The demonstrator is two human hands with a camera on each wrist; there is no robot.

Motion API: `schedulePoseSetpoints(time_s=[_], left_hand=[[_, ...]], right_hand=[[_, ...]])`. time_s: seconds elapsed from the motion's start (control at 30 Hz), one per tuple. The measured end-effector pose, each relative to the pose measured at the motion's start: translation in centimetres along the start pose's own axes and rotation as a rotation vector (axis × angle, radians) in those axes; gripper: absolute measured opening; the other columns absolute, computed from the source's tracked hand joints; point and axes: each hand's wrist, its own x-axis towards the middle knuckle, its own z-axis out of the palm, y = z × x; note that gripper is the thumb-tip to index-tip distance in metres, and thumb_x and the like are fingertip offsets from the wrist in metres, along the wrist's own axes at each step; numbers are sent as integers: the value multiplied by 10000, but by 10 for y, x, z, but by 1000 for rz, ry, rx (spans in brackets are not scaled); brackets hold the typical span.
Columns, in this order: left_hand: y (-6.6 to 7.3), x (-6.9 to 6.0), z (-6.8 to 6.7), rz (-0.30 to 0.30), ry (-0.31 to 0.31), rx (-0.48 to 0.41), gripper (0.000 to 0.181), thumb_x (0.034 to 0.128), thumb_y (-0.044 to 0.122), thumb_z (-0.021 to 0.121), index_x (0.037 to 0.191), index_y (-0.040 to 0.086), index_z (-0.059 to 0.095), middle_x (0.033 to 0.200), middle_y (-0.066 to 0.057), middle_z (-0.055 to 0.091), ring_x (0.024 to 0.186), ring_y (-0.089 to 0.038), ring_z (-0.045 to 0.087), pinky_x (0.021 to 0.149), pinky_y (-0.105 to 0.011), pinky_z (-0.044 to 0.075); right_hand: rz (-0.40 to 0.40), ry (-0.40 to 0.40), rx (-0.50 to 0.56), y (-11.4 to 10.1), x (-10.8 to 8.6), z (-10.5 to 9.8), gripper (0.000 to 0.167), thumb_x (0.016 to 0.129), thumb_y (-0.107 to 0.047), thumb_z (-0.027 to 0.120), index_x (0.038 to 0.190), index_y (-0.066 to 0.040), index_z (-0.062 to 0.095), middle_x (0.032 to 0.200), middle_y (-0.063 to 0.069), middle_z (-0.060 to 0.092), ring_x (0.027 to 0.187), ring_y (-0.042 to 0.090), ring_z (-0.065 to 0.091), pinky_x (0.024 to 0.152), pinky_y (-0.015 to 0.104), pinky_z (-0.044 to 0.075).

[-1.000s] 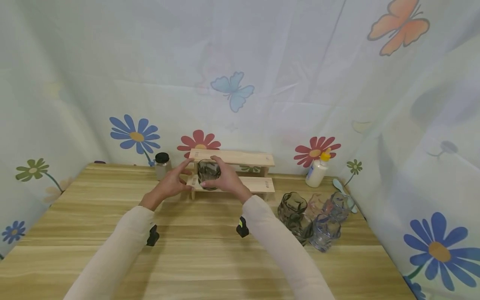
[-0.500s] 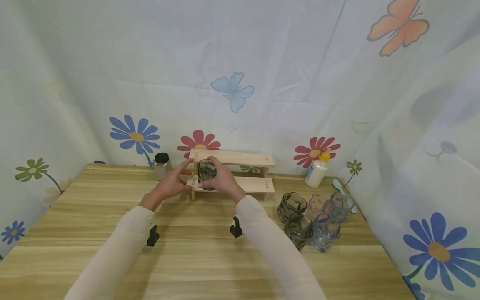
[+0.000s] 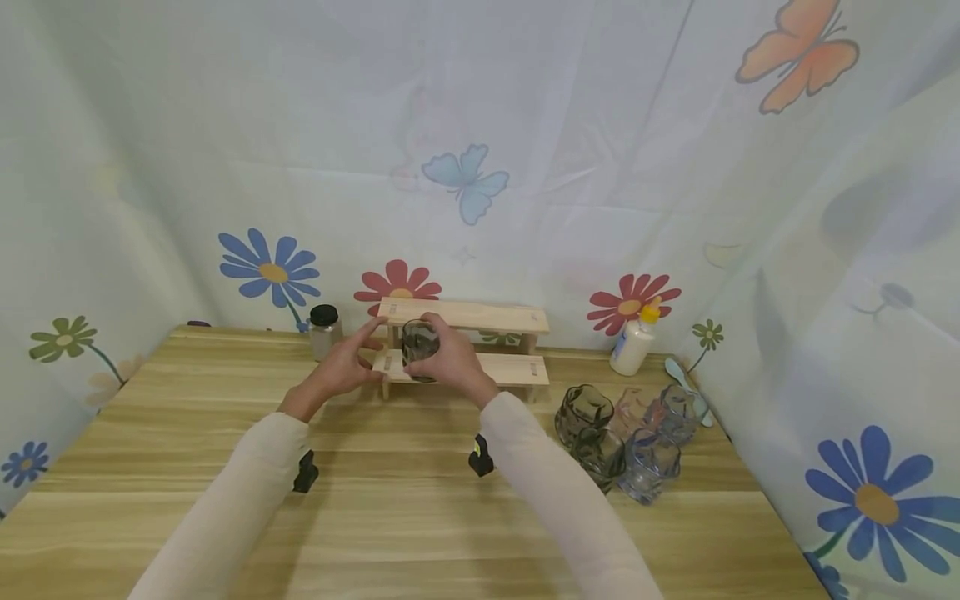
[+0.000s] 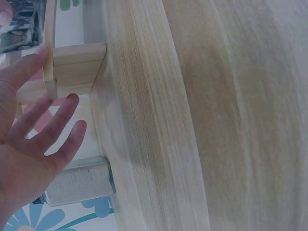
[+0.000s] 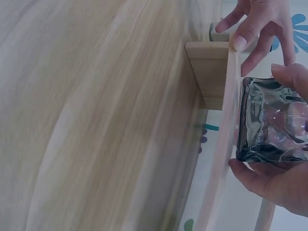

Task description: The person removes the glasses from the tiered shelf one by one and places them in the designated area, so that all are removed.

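On the lower step of a small two-tier wooden shelf [image 3: 510, 368], near its left end, stands a dark grey glass tumbler [image 5: 269, 120] with a wavy surface. My right hand [image 3: 453, 364] grips this tumbler from the right, thumb in front and fingers behind. In the right wrist view its base is at the step's surface. My left hand [image 3: 339, 372] is at the shelf's left end with fingers spread. The left thumb [image 5: 242, 41] touches the end of the lower board, while the other fingers reach past it, partly hidden.
Several tinted glass tumblers [image 3: 652, 467] cluster at the right of the wooden table [image 3: 405, 533]. Behind them are a white bottle with a yellow top [image 3: 632, 346] and a pale blue spoon [image 3: 678, 372]. A black-lidded jar [image 3: 324, 337] stands left of the shelf. A flowered curtain hangs behind.
My right hand and the tumbler have shifted slightly left, then back right along the lower step. The left hand has stayed at the shelf's end.
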Motion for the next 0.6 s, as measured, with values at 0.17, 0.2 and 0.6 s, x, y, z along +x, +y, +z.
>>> schedulePoseSetpoints(time_s=[0.17, 0.2, 0.6], left_hand=[[1, 0, 0, -5, 0, 7, 1002, 824, 96, 819, 1602, 174, 193, 1362, -329, 556, 936, -423, 701, 856, -550, 547], [1, 0, 1, -6, 0, 9, 1001, 824, 99, 820, 1601, 178, 194, 1364, -326, 556, 939, -425, 700, 857, -552, 546], [-1, 1, 2, 11, 13, 12, 1001, 810, 103, 830, 1593, 176, 210, 1347, -321, 574, 916, -413, 709, 855, -549, 547]], right_hand=[[12, 0, -9, -2, -8, -13, 884, 775, -314, 864, 1515, -270, 382, 1376, 149, 598, 1211, 327, 598, 943, 488, 519], [11, -3, -10, -3, -10, -17, 884, 775, -312, 864, 1515, -269, 381, 1376, 155, 596, 1214, 333, 596, 944, 494, 518], [-6, 1, -32, -5, -36, -63, 869, 782, -295, 857, 1512, -263, 386, 1271, 161, 622, 1112, 318, 613, 879, 498, 523]])
